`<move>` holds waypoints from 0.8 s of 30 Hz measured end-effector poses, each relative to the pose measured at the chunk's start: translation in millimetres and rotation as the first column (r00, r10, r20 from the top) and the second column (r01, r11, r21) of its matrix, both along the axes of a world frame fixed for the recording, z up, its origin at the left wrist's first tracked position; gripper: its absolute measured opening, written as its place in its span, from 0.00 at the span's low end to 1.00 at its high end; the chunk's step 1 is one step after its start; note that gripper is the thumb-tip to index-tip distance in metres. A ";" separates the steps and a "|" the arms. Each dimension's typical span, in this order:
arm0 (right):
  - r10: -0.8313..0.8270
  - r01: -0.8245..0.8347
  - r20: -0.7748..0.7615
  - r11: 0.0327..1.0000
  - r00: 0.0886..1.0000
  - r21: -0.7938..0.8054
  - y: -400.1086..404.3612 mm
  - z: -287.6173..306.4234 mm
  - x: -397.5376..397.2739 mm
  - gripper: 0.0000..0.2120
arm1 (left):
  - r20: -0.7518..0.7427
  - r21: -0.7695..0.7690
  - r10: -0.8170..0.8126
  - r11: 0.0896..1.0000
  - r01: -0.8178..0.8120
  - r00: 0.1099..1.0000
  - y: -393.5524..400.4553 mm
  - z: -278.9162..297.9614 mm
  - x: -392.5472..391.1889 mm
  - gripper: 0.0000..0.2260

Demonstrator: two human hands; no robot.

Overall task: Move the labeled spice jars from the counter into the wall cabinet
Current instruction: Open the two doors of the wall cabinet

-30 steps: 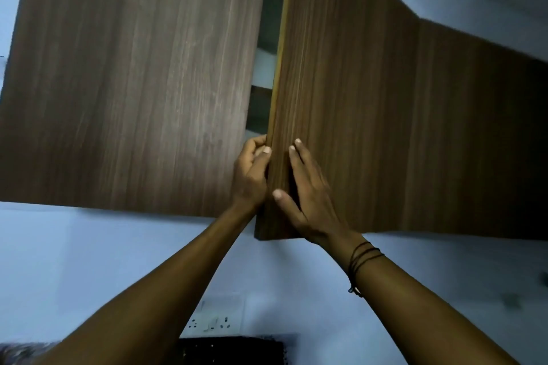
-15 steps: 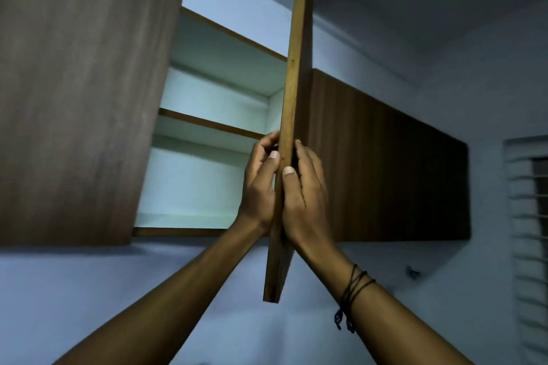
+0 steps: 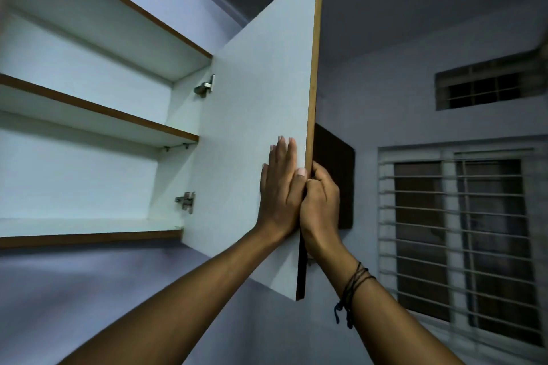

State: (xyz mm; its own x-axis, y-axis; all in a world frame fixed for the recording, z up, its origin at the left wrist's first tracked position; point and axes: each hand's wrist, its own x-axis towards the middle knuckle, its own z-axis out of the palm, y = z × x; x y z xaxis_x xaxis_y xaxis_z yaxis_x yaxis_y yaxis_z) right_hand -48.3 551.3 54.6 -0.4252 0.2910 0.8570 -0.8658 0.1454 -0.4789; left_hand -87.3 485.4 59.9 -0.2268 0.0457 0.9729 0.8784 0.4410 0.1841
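The wall cabinet (image 3: 89,175) stands open on its right side, showing white shelves with nothing on them. Its right door (image 3: 261,98) is swung wide, white inner face toward me. My left hand (image 3: 280,187) lies flat against that inner face near the free edge, fingers straight. My right hand (image 3: 320,201) grips the door's wooden edge from the outer side, fingers curled round it. No spice jars or counter are in view.
Two metal hinges (image 3: 185,201) join the door to the cabinet side. A neighbouring dark wood cabinet (image 3: 333,175) shows behind the door. A barred window (image 3: 462,240) and a small vent window (image 3: 486,86) are on the right wall.
The door has swung from nearly shut through edge-on to wide open. My left hand went from gripping the edge to lying flat on the inner face. The view has turned right.
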 end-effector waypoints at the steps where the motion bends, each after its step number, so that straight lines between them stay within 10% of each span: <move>1: -0.005 0.006 0.040 1.000 0.999 -0.019 10.2 1.2 -6.0 0.18 | -0.001 -0.022 0.029 0.999 -0.029 1.000 9.9 -0.4 -8.7 0.25; 16: -0.004 0.022 0.149 0.993 0.989 -0.116 60.6 -7.0 -58.3 0.20 | -0.124 -0.164 0.292 0.936 -0.310 0.948 61.0 -14.0 -85.9 0.27; 24: -0.560 0.545 -0.082 0.825 0.825 -0.146 42.0 -15.1 -52.9 0.19 | -0.062 -0.269 0.137 0.951 -0.149 0.989 43.2 -14.1 -67.9 0.27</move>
